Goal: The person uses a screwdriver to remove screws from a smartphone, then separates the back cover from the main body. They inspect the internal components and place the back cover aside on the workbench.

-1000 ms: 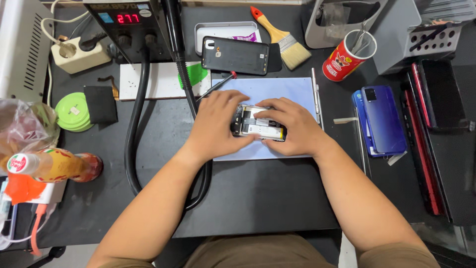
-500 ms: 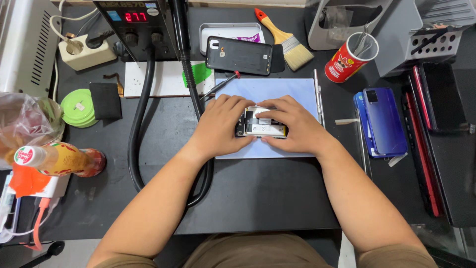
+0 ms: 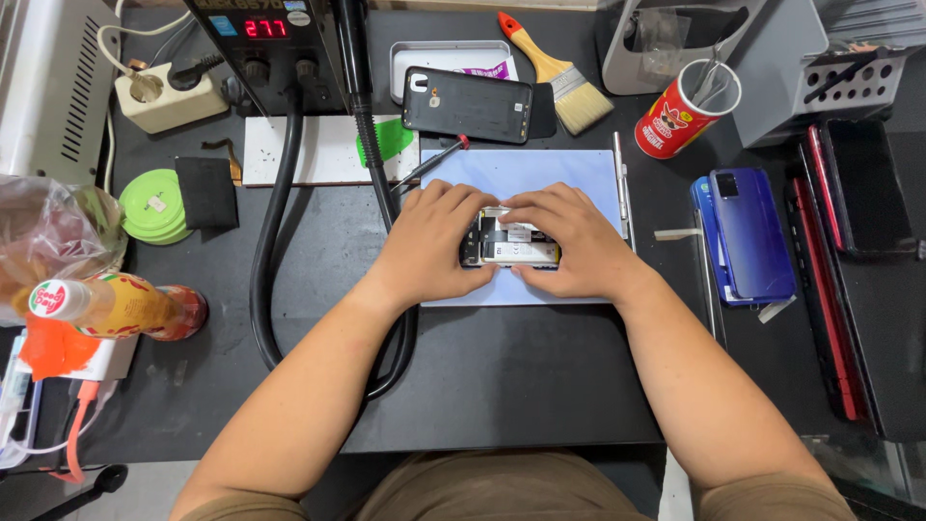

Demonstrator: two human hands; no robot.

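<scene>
- The opened phone lay on the pale blue mat near the middle of the bench, its back cover off and its inner boards and shields showing between the two hands.
- The left hand covered the phone's left end, its grip closed around that end with the fingers curled over the top edge and the thumb at the near edge.
- The right hand covered the right end the same way, its grip clamped on the phone, fingertips pressing down near the middle of the exposed insides.
- The phone's long axis ran left to right across the mat, roughly parallel to the bench's near edge (which end was the top I could not tell, since the hands hid both).
- To do this step well, my judgement was that pressure should be even and gentle from both sides, with the phone kept flat on the mat so nothing inside flexed, and fingertips kept off the thin cables.
- A screwdriver with a red tip lay just behind the left hand, partly on the mat.
- A dark back cover rested further back, beside a paintbrush.
- A blue phone lay well apart to the right.
</scene>
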